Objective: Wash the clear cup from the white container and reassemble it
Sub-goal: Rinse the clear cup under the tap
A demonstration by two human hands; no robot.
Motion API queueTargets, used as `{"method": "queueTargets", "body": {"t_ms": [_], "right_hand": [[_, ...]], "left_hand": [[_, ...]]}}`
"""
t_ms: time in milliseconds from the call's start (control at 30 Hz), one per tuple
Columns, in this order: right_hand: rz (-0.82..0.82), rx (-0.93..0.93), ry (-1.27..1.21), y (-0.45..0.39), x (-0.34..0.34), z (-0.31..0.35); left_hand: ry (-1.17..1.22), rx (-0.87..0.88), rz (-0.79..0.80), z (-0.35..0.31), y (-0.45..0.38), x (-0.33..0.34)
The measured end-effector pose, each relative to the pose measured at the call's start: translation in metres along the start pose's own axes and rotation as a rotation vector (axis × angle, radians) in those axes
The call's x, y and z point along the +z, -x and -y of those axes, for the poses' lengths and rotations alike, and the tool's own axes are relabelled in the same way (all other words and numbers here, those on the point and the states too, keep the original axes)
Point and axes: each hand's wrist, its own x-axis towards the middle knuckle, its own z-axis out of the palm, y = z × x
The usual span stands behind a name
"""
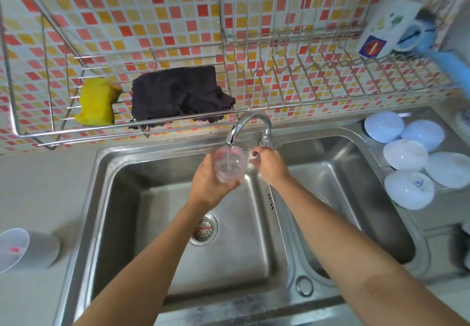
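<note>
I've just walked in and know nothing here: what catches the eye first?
At the centre, the left hand holds a clear cup under the running tap, while the right hand rests at the tap's base. Behind, bright mosaic tiles back a wire rack holding a yellow sponge.

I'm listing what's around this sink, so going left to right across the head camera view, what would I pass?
White container on the counter → yellow sponge → dark cloth → left hand holding the clear cup under the tap → right hand → upturned white bowls.
</note>
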Motion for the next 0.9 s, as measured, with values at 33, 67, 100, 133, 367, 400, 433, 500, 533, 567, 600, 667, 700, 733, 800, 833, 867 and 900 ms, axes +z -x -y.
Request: {"method": "queueTargets", "body": {"t_ms": [33,67,100,133,367,400,433,500,533,567,600,667,700,733,800,833,867,900], "right_hand": [[-0.034,0.03,-0.051,0.0,-0.001,0.0],[-0.085,0.077,-0.136,-0.001,-0.002,-0.002],[-0.143,0.125,-0.229,-0.002,-0.005,-0.004],[-0.195,0.161,-0.316,-0.003,-0.008,-0.006],[-0.236,0.256,-0.575,-0.002,-0.018,-0.013],[-0.246,0.263,-0.566,-0.003,-0.016,-0.013],[-0.259,0.27,-0.558,-0.003,-0.015,-0.011],[-0.28,0.279,-0.538,-0.003,-0.012,-0.01],[-0.287,0.28,-0.525,-0.003,-0.011,-0.01],[-0.293,0.278,-0.512,-0.003,-0.011,-0.011],[-0.295,0.275,-0.501,-0.004,-0.011,-0.011],[-0.293,0.273,-0.482,-0.003,-0.012,-0.011],[-0.302,0.278,-0.483,0.0,-0.012,-0.009],[-0.332,0.291,-0.492,0.006,-0.011,-0.009],[-0.43,0.322,-0.493,0.024,-0.001,-0.009],[-0.464,0.314,-0.473,0.036,0.008,-0.011],[-0.471,0.28,-0.438,0.048,0.019,-0.014],[-0.444,0.232,-0.382,0.06,0.031,-0.018]], "left_hand": [[-0.01,0.012,0.016,-0.001,0.001,0.001],[-0.013,0.02,0.02,-0.001,0.002,0.001],[-0.008,0.022,0.012,-0.002,0.004,0.002],[-0.001,0.016,0.002,-0.002,0.005,0.002],[0.031,-0.016,-0.035,0.002,0.003,0.004],[0.023,-0.011,-0.032,0.002,0.003,0.004],[0.021,-0.009,-0.038,0.001,0.002,0.004],[0.037,-0.004,-0.065,0.0,0.001,0.002],[0.046,0.005,-0.07,-0.001,0.0,0.0],[0.048,0.014,-0.068,-0.002,0.0,0.0],[0.044,0.021,-0.064,-0.003,0.0,-0.001],[0.035,0.017,-0.075,-0.005,-0.001,-0.002],[0.034,0.011,-0.083,-0.004,-0.001,-0.003],[0.03,0.009,-0.084,-0.003,-0.002,-0.003],[0.008,0.012,-0.074,0.0,-0.003,-0.003],[-0.005,0.011,-0.071,0.002,-0.004,-0.003],[-0.015,0.009,-0.068,0.004,-0.004,-0.004],[-0.026,0.004,-0.061,0.005,-0.004,-0.004]]}}
